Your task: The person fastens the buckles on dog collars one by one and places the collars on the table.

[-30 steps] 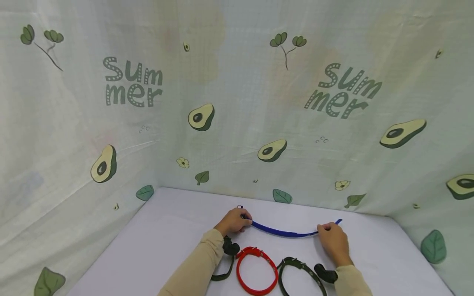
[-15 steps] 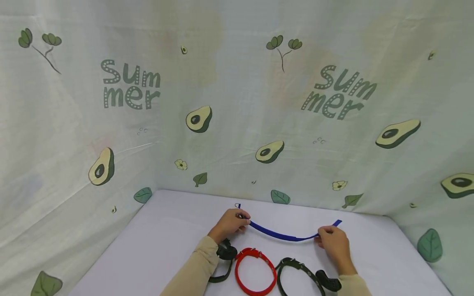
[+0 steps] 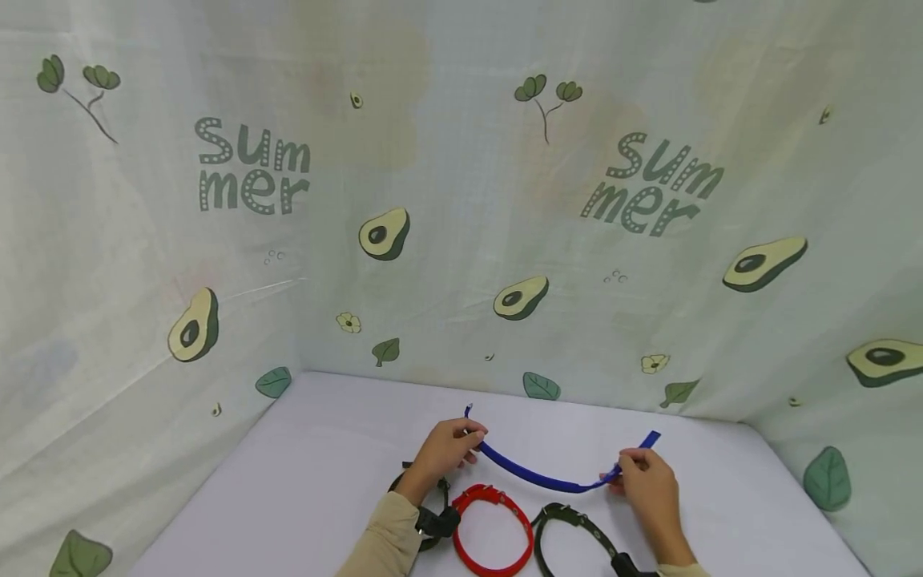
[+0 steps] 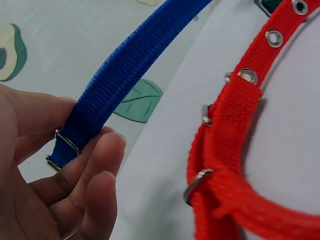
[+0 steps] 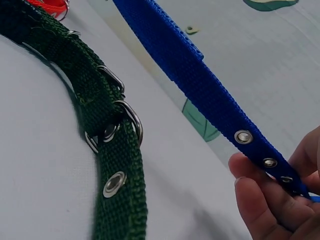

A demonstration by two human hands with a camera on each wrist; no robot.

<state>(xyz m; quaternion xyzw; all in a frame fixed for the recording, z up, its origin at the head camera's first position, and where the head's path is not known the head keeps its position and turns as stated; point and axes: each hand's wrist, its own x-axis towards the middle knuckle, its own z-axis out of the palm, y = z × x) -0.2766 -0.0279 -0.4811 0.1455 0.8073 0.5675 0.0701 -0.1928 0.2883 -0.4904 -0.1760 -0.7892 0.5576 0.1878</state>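
Observation:
A blue webbing collar (image 3: 534, 478) sags in a curve between my two hands. My left hand (image 3: 443, 450) pinches its buckle end between thumb and fingers; metal loops show there on the blue strap (image 4: 110, 85) in the left wrist view. At the other end, my right hand (image 3: 649, 485) pinches the part with metal eyelets, and the tip sticks out past the fingers. Nearer to me, a red collar (image 3: 490, 494) lies buckled in a ring. Beside it on the right is a dark green collar (image 3: 570, 514), also fastened in a loop, with eyelets and a D-ring.
Another dark strap (image 3: 429, 544) lies left of the red collar, partly hidden by my left wrist and its black camera (image 3: 440, 522). The white table (image 3: 324, 449) ends at a hanging cloth (image 3: 433, 336) printed with avocados, behind and at both sides.
Both hands have come slightly nearer to me, and the blue collar sags lower towards the red and green ones. My left fingers have shifted on its buckle end.

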